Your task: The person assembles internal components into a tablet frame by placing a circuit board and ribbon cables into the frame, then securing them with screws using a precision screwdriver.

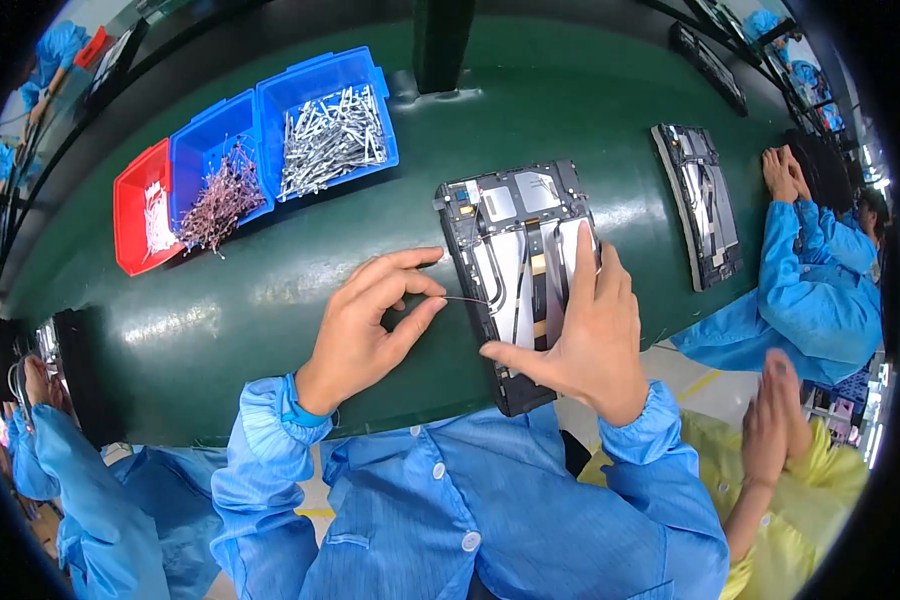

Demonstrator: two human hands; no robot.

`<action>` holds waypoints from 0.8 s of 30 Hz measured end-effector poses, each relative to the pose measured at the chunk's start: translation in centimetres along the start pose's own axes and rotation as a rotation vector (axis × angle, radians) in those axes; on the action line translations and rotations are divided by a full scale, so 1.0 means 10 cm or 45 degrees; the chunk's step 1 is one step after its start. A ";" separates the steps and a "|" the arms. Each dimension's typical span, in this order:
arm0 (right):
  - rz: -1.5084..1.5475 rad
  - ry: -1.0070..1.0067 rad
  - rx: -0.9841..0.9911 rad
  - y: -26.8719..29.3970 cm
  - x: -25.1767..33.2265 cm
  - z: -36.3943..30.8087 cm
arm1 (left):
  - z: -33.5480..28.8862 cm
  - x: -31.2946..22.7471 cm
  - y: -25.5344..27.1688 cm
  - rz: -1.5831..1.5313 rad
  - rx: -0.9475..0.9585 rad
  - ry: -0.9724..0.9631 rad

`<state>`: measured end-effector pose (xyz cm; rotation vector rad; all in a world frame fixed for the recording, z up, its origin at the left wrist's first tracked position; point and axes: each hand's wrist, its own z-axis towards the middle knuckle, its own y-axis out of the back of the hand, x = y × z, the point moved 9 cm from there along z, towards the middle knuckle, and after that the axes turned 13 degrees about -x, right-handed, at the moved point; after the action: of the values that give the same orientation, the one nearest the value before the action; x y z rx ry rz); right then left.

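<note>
An opened tablet (506, 272) lies on the green bench in front of me, its silvery battery panels, ribbon strips and black cables exposed. My left hand (370, 315) is beside its left edge, thumb and forefinger pinching a thin wire (460, 298) that reaches onto the tablet. Over the tablet's lower right part rests my right hand (595, 335), fingers stretched up along the right side and thumb pointing left across the lower area. No object shows in the right hand. It hides part of the tablet's right half.
Far left on the green bench (270, 290) stand a red bin (130, 225) of small white pieces, a blue bin (192, 140) of thin reddish wires and a blue bin (320, 72) of silvery strips. Another opened tablet (705, 205) lies right. Co-workers sit at both sides; one in yellow (800, 500) is close.
</note>
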<state>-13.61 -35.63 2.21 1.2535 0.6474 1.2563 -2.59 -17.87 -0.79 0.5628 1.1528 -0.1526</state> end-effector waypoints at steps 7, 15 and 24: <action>-0.020 -0.045 -0.044 -0.06 0.02 0.00 | 0.01 0.15 0.10 -0.135 -0.165 0.175; 0.046 -0.112 -0.126 -0.04 -0.28 0.14 | -0.01 0.16 0.14 -0.123 -0.137 0.199; -0.142 -0.299 -0.265 0.00 -0.86 0.49 | 0.01 0.16 0.12 -0.182 -0.122 0.182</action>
<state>-11.43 -45.22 1.39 1.1539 0.4003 1.0369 -1.43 -16.62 -1.75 0.4114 1.3327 -0.1812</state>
